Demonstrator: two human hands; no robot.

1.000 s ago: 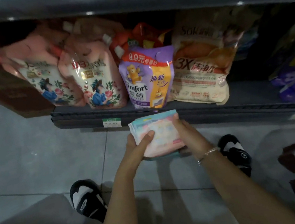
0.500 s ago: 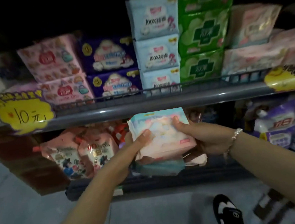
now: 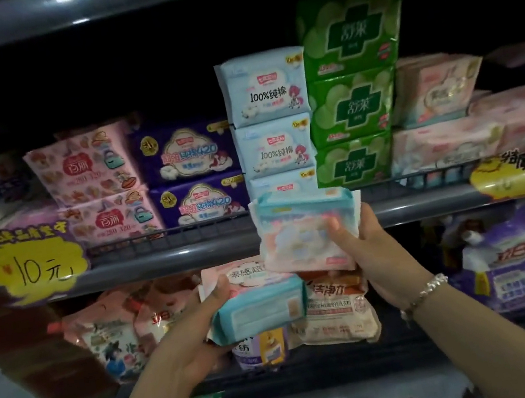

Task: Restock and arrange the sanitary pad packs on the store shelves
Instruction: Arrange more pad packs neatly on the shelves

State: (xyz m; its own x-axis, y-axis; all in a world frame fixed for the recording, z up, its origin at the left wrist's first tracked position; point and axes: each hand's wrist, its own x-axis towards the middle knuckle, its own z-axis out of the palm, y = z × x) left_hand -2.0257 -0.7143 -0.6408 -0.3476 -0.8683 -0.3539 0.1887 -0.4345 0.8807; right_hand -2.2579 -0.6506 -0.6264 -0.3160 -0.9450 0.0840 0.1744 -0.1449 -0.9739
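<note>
right hand (image 3: 372, 250) grip grasping pastel pad pack (image 3: 304, 230) (raised), left hand (image 3: 203, 330) grip grasping teal-edged pack (image 3: 258, 307)

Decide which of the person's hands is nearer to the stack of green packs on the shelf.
Right. The right hand, gripping a pastel pad pack, is just below the green packs. The left hand, holding a teal-edged pack, sits lower and further left.
</note>
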